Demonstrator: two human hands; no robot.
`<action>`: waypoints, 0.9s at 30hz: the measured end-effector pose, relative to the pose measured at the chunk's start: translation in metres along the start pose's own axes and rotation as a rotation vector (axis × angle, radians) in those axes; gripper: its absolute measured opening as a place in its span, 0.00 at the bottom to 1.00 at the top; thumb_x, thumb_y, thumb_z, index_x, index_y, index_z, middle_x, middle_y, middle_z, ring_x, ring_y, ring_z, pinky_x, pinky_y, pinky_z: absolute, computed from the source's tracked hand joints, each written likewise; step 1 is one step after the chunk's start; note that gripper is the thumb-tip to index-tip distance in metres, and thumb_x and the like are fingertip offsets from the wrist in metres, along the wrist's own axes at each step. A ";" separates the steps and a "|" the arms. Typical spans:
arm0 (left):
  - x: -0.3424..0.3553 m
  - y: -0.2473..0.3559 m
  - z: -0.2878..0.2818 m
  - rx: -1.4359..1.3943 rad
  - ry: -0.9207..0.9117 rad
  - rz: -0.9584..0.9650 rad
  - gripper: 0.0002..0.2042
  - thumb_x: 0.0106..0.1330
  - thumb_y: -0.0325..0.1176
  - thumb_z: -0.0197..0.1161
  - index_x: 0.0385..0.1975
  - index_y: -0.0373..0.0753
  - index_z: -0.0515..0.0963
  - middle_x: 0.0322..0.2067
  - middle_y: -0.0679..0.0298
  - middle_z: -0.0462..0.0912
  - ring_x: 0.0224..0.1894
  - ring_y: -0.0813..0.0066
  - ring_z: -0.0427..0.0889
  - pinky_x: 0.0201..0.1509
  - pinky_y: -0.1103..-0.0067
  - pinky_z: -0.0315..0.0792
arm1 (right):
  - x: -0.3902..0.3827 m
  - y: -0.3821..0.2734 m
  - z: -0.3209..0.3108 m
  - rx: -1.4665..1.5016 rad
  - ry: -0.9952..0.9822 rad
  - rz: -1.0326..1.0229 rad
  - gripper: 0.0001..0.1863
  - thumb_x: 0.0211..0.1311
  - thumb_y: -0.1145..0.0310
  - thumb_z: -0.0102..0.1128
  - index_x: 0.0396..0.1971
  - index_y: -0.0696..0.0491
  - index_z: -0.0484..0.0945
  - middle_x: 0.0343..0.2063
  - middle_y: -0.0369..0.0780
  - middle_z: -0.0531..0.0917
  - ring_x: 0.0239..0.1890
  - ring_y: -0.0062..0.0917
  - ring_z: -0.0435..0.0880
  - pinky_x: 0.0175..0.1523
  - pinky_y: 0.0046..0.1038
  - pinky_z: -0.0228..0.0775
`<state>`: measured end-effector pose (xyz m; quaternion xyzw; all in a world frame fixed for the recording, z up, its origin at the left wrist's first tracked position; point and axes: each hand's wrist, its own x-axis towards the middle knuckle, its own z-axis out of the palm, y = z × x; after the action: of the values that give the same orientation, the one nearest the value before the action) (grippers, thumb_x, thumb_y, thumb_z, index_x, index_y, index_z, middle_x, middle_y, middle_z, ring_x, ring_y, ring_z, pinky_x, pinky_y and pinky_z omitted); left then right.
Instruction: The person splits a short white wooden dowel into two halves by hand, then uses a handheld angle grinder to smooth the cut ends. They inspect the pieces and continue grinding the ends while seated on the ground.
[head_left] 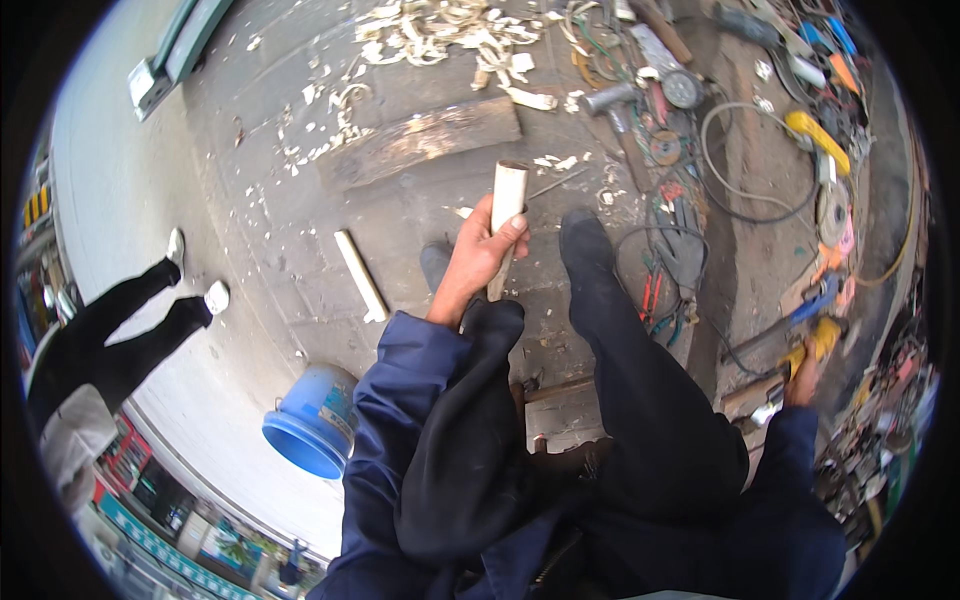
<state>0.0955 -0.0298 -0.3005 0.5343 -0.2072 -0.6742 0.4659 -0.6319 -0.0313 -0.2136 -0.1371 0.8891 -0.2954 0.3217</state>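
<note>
- Grey floor (290,240), shavings (430,35) scattered.
- Left hand (476,255), fingers closed round a wooden piece (510,190), long axis pointing away from the body.
- Right hand (803,382) touches a yellow tool (824,338), well right; whether gripping, I cannot tell.

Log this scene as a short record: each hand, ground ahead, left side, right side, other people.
Left hand: left hand grips an upraised pale wooden piece
Right hand: right hand touches a yellow tool; firmness of grip unclear
Ground ahead: wood shavings beyond a rough wooden plank
Left side: loose pale stick; blue bucket beside the left sleeve
Right side: hammer, grey glove, scattered tools and cords
Other people: one at far left, in black trousers and white shoes
</note>
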 end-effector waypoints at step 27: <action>-0.010 -0.029 0.014 -0.392 0.204 0.063 0.29 0.61 0.27 0.69 0.62 0.33 0.65 0.34 0.60 0.82 0.17 0.78 0.81 0.19 0.81 0.77 | -0.352 -0.056 0.498 -0.540 -1.089 -0.907 0.26 0.53 0.64 0.71 0.47 0.65 0.74 0.37 0.44 0.83 0.37 0.27 0.82 0.42 0.33 0.76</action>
<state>0.0712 -0.0107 -0.3135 0.4921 -0.0406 -0.6293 0.6001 -0.0378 -0.1402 -0.3138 -0.6896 0.5028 -0.0615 0.5176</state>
